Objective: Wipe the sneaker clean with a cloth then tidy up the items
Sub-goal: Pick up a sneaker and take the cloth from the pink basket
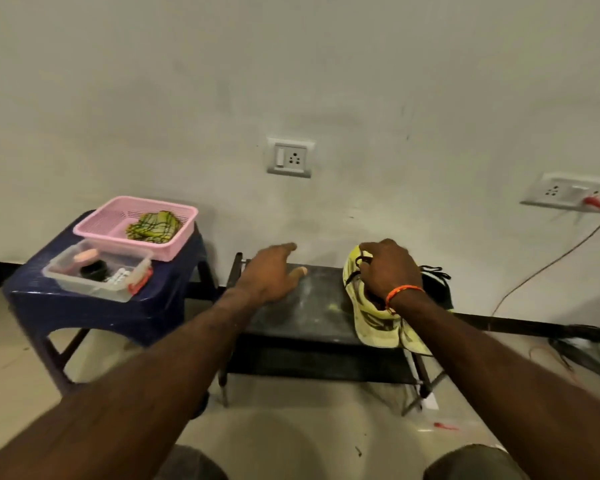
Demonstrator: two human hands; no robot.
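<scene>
The right hand (388, 268) grips the pale yellow fabric sneaker (371, 313) on the low black desk (312, 299); the left hand (274, 275) hovers, fingers relaxed. Judged step: picking up. Next, fetch the green patterned cloth (155, 226) at ten o'clock.

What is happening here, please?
A person is reaching over a low black rack. The right hand grips a yellow sneaker lying on the rack's right end. The left hand is open above the rack's bare top and holds nothing. The cloth is in a pink basket on a blue stool to the left, beside a clear box of small items. No hand touches the cloth.
</scene>
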